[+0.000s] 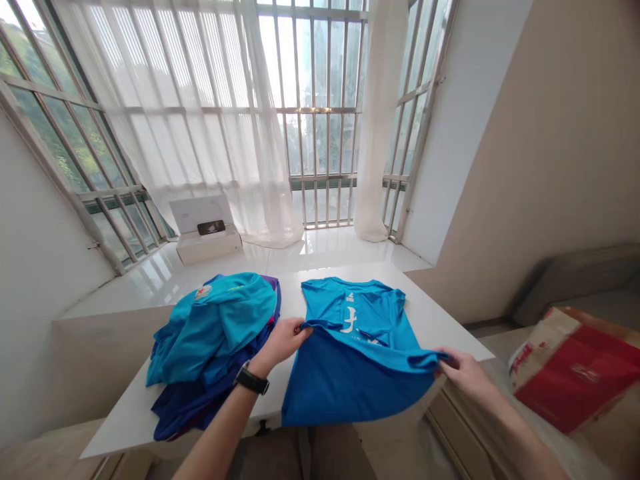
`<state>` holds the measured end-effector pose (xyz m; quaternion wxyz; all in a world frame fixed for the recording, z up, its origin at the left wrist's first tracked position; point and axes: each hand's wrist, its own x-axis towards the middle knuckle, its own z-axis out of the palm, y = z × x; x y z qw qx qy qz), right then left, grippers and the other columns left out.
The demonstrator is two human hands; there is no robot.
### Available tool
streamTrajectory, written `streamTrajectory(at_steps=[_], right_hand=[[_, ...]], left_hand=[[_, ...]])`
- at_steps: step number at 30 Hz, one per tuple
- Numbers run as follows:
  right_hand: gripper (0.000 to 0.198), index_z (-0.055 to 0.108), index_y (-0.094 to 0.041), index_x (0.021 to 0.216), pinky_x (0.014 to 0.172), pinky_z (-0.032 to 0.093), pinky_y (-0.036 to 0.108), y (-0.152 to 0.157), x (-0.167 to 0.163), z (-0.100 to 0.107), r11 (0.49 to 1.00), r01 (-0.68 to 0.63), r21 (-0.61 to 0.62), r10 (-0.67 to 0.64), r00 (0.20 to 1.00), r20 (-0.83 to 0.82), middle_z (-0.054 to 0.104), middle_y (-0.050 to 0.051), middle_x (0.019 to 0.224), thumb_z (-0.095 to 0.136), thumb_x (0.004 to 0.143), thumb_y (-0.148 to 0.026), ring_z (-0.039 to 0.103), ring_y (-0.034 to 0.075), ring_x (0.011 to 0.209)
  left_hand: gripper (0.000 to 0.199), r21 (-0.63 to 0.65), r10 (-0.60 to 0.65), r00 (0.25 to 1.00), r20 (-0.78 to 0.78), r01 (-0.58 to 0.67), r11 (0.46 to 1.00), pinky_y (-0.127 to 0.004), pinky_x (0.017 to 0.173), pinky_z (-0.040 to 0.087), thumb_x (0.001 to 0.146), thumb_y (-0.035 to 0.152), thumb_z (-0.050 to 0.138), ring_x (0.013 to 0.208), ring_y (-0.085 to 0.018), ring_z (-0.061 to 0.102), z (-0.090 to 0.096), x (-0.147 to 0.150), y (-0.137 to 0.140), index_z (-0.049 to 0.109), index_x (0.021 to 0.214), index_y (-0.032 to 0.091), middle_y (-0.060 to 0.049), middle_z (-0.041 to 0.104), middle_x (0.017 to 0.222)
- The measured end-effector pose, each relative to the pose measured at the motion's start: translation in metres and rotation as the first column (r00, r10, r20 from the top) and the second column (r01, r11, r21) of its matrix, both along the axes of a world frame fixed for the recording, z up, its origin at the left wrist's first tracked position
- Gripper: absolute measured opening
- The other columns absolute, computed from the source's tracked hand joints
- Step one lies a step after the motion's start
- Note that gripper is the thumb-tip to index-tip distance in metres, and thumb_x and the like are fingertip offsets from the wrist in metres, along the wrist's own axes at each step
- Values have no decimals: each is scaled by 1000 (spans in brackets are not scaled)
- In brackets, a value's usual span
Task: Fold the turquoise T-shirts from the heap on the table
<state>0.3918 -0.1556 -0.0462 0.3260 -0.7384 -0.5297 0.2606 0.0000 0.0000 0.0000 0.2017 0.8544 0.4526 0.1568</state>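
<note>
A blue T-shirt [360,380] with white lettering lies on the white table [440,330], its neckline toward the window. My left hand [285,340], with a dark watch on the wrist, pinches the shirt's left edge. On the other side my right hand [463,373] grips the shirt's right edge. Between both hands the lower part of the shirt is raised in a fold and hangs down over the table's front edge. To the left of my left hand sits a heap of clothes [215,333], bright blue on top with dark blue and purple cloth beneath.
A white box [210,245] with a phone [211,227] leaning on it stands on the windowsill. Sheer curtains [200,120] hang before the barred window. At the right is a red and beige paper bag [575,373], near a grey sofa [580,280].
</note>
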Motion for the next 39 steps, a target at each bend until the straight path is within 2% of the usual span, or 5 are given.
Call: streamTrajectory(at_steps=[7,15,26,33,39], right_hand=[[46,63,-25,60,65,49,38,37,15,-24,990,139,-10,-131,955,265,69,8,63,46,78,-64,67,30,69],[67,61,-13,129,106,45,48,31,-26,-59,962,26,272,-196,759,621,61,18,136,32,92,-60,54,34,129],[73,34,-17,154,124,22,47,112,-69,-56,976,-159,-150,218,727,651,27,10,163,27,96,-61,22,28,151],[72,34,-17,154,124,20,47,165,-66,-50,964,-228,-139,264,731,629,28,11,163,29,97,-61,23,27,151],[73,41,-11,149,119,31,48,168,-60,-60,978,-184,96,100,822,561,38,17,158,27,96,-60,36,30,145]], left_hand=[[29,35,42,991,-126,-38,999,-29,74,45,96,39,51,84,-24,63,-47,18,41,67,83,18,-9,68,88],[63,134,-175,976,-130,192,972,-51,119,24,99,53,44,148,-34,24,-54,47,18,38,151,18,-15,32,160],[71,59,-141,965,-219,158,986,-55,122,14,99,61,34,152,-34,14,-72,30,63,30,156,19,-15,21,164],[67,136,2,998,-64,6,991,-52,121,22,100,52,40,151,-33,17,-77,25,88,33,153,12,-19,26,162],[61,137,180,983,-19,-176,975,-45,114,35,99,40,45,141,-34,40,-43,2,50,37,149,7,-24,42,151]])
